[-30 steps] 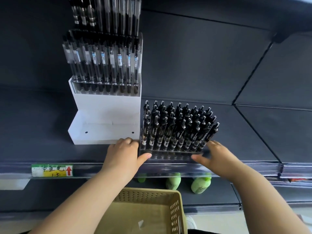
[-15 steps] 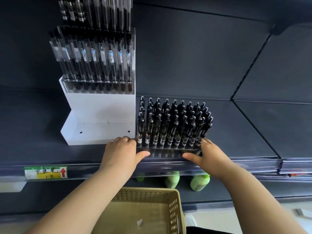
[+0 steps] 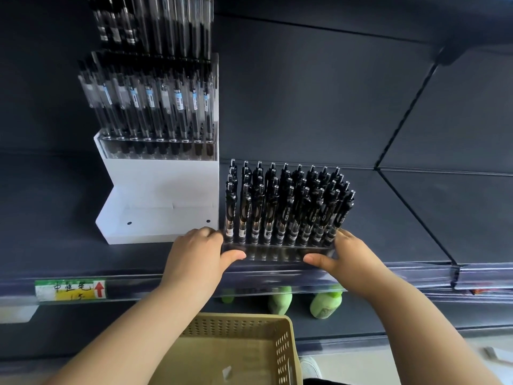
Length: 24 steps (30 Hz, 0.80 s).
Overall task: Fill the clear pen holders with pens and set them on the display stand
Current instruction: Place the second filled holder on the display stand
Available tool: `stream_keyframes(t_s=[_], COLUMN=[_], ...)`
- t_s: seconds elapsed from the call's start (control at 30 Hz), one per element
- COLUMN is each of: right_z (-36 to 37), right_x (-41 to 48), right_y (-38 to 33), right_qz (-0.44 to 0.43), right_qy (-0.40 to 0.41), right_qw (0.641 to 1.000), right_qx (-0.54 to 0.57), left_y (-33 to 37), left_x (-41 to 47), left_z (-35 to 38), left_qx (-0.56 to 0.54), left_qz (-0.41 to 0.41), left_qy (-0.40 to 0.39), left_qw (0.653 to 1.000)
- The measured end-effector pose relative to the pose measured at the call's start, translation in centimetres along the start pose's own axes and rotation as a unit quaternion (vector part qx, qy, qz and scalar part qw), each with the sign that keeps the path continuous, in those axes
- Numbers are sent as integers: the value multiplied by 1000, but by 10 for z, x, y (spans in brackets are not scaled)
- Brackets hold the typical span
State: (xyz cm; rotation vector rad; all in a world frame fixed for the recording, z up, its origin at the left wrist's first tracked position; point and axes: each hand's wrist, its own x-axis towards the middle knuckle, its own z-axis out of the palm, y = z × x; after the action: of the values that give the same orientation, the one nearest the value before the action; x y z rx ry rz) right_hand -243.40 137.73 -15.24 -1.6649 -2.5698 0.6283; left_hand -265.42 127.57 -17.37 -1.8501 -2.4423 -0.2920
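My left hand (image 3: 198, 252) and right hand (image 3: 354, 258) gripped the ends of the clear plastic pen holder (image 3: 277, 252), packed with black click pens (image 3: 288, 207). It sat on the dark shelf (image 3: 402, 218), just beside the white stepped display stand (image 3: 161, 207). Filling looked done; setting it onto the stand's bare lower step was not yet done.

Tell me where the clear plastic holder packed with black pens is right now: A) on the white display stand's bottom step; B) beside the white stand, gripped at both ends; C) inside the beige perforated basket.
B: the clear plastic pen holder sits right of the white stepped display stand, with the left hand and right hand gripping its ends.
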Motion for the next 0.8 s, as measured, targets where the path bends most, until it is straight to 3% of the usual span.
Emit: stream_keyframes(t_s=[0.4,0.8], right_z=[-31,-31], right_x=[-18,-5], right_y=[-29,-104], right_qz=[-20,-89], right_qy=[52,66], right_qw=[995,985], right_qx=[-87,-130], left_y=[-14,-74], left_x=[-12,-25], left_z=[-37,-77], left_qx=[-87,-63], left_qz=[2,-74], left_qy=[112,115], left_qw=[990,989])
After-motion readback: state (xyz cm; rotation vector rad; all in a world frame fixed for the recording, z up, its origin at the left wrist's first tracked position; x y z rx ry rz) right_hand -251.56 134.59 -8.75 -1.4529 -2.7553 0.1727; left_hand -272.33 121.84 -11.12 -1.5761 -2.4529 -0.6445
